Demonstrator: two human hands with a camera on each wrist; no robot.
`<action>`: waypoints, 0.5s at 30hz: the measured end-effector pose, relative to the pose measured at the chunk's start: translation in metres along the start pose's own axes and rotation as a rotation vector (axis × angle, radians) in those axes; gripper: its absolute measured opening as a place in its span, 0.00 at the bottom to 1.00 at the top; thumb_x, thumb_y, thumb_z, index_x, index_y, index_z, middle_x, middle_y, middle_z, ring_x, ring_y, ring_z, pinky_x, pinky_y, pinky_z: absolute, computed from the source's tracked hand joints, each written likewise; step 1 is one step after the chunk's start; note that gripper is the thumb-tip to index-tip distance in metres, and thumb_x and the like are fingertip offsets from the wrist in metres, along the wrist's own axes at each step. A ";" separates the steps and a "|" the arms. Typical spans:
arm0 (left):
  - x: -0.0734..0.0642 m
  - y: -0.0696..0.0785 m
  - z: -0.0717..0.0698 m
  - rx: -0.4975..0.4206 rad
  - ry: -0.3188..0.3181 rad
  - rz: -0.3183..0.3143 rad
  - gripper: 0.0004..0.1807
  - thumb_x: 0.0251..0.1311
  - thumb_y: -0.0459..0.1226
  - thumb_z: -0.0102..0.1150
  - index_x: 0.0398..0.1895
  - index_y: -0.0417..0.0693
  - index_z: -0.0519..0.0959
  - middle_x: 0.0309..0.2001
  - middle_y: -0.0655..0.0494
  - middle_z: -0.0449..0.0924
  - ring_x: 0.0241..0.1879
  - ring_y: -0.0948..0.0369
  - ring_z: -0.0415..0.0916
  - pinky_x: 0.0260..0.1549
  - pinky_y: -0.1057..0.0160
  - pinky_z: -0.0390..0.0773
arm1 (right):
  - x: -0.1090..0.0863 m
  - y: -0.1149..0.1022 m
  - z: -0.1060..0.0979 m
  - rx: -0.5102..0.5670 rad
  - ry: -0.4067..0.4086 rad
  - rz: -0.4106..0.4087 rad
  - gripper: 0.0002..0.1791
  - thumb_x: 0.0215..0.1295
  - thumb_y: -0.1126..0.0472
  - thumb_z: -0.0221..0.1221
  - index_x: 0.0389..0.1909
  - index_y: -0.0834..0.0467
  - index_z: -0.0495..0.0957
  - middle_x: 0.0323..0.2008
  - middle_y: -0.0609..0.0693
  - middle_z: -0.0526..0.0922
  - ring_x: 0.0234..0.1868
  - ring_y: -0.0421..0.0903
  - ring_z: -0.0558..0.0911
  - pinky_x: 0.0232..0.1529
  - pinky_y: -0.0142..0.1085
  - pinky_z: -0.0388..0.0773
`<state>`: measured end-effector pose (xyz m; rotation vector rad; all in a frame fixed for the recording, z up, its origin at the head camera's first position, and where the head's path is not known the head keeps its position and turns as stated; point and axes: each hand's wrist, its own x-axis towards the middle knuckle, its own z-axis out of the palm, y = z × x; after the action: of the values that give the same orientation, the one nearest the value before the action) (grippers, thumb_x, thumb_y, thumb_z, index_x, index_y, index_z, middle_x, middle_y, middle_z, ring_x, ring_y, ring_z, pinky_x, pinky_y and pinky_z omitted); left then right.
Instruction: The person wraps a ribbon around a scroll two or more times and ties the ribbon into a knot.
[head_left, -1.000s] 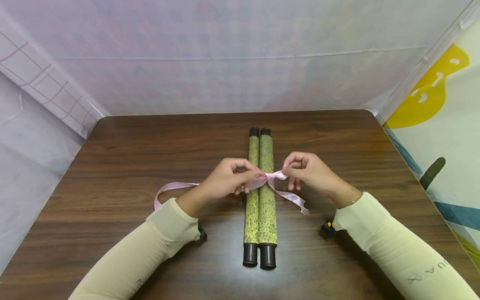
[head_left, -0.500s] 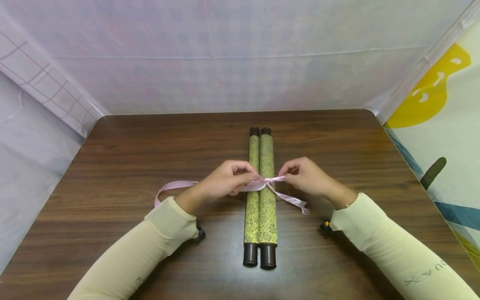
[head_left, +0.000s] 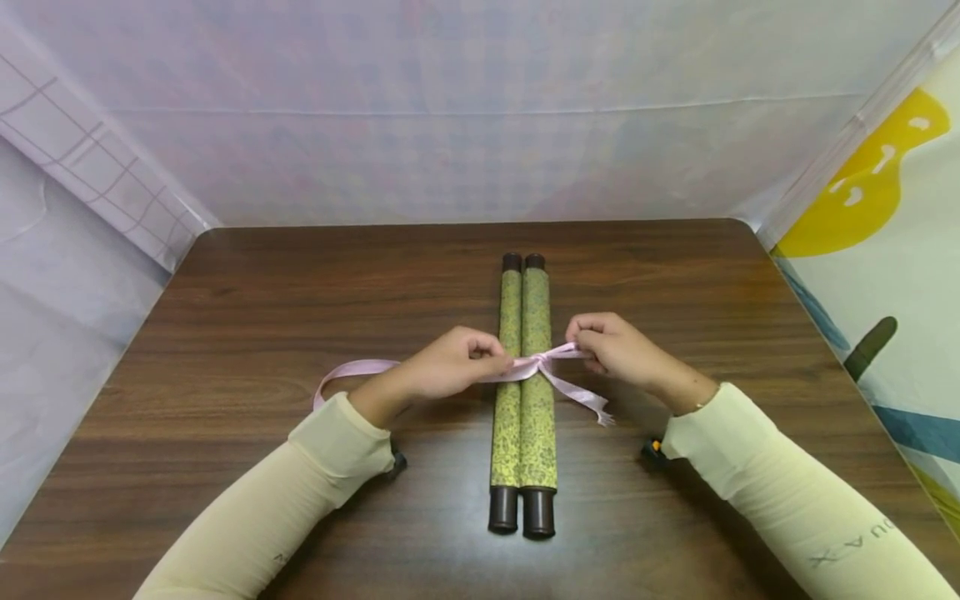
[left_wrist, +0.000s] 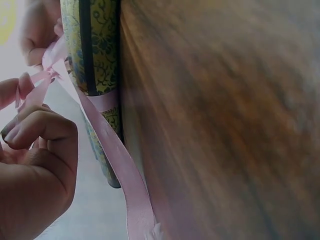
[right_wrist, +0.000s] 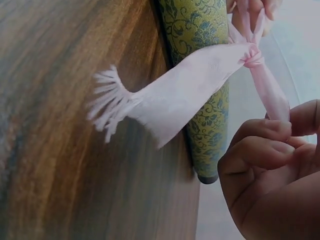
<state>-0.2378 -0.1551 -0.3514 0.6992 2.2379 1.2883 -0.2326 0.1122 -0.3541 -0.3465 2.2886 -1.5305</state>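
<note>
Two rolls of a scroll (head_left: 537, 433), covered in yellow-green floral cloth with dark end knobs, lie side by side on the table. Around their middle runs a pink ribbon (right_wrist: 185, 90), knotted on top. My left hand (head_left: 453, 365) pinches a loop of the ribbon just left of the knot. On the other side, my right hand (head_left: 622, 354) pinches another ribbon loop between thumb and fingers. One frayed tail hangs down to the right, plain in the right wrist view. A longer tail passes beneath my left wrist and curves over the table at left.
The brown wood-grain table (head_left: 300, 292) extends on both sides of the scroll. A pale curtain (head_left: 480, 125) hangs along its back edge. Printed cloth (head_left: 862, 200) hangs at right. Dark wrist devices (head_left: 654, 451) show beneath the sleeves.
My right hand dipped slightly, then took a fresh pinch, drawing its ribbon loop out to the right. The knot looks tighter. My left hand has lowered slightly and keeps its pinch.
</note>
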 end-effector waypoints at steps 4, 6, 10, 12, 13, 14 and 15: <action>0.000 0.000 0.000 0.023 -0.003 0.005 0.12 0.69 0.44 0.59 0.35 0.47 0.84 0.37 0.56 0.84 0.35 0.61 0.73 0.36 0.64 0.72 | -0.001 0.001 -0.002 0.040 -0.009 0.007 0.07 0.66 0.70 0.43 0.32 0.66 0.69 0.16 0.46 0.63 0.15 0.38 0.62 0.16 0.28 0.58; 0.000 -0.001 -0.001 0.026 -0.004 0.010 0.12 0.69 0.45 0.59 0.34 0.47 0.84 0.36 0.56 0.84 0.35 0.61 0.73 0.36 0.64 0.72 | -0.002 0.002 -0.003 0.047 -0.018 0.002 0.07 0.67 0.70 0.43 0.33 0.65 0.70 0.16 0.46 0.63 0.15 0.38 0.62 0.16 0.28 0.58; 0.001 -0.003 -0.002 0.035 0.001 0.014 0.12 0.69 0.45 0.59 0.34 0.47 0.83 0.35 0.56 0.83 0.34 0.61 0.72 0.36 0.64 0.72 | -0.003 0.007 -0.006 0.034 -0.023 -0.017 0.07 0.69 0.69 0.44 0.34 0.64 0.70 0.15 0.45 0.64 0.15 0.38 0.62 0.16 0.28 0.59; 0.001 -0.003 -0.002 0.045 0.005 0.010 0.11 0.69 0.44 0.59 0.33 0.48 0.83 0.35 0.57 0.82 0.35 0.61 0.72 0.36 0.64 0.72 | -0.004 0.009 -0.006 0.005 -0.010 -0.024 0.06 0.69 0.69 0.45 0.34 0.64 0.70 0.15 0.45 0.64 0.14 0.38 0.62 0.16 0.28 0.59; 0.001 -0.003 -0.003 0.049 0.006 0.008 0.11 0.69 0.44 0.59 0.33 0.48 0.83 0.35 0.57 0.82 0.35 0.61 0.72 0.37 0.63 0.72 | -0.004 0.011 -0.006 -0.013 -0.001 -0.027 0.06 0.69 0.70 0.45 0.33 0.63 0.70 0.14 0.45 0.64 0.14 0.38 0.62 0.16 0.29 0.59; 0.001 -0.004 -0.003 0.052 0.006 0.008 0.11 0.69 0.44 0.59 0.33 0.48 0.83 0.36 0.57 0.83 0.36 0.61 0.72 0.37 0.63 0.73 | -0.004 0.012 -0.007 -0.039 0.009 -0.030 0.06 0.69 0.69 0.46 0.33 0.63 0.71 0.14 0.45 0.64 0.14 0.38 0.63 0.16 0.29 0.59; 0.001 -0.004 -0.003 0.053 0.007 0.010 0.11 0.69 0.44 0.59 0.33 0.48 0.83 0.36 0.57 0.83 0.36 0.61 0.73 0.38 0.63 0.73 | -0.004 0.012 -0.007 -0.072 0.020 -0.034 0.06 0.69 0.69 0.47 0.33 0.63 0.71 0.14 0.45 0.64 0.14 0.38 0.63 0.16 0.29 0.60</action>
<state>-0.2409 -0.1583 -0.3537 0.7267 2.2844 1.2414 -0.2317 0.1243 -0.3626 -0.3930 2.3697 -1.4762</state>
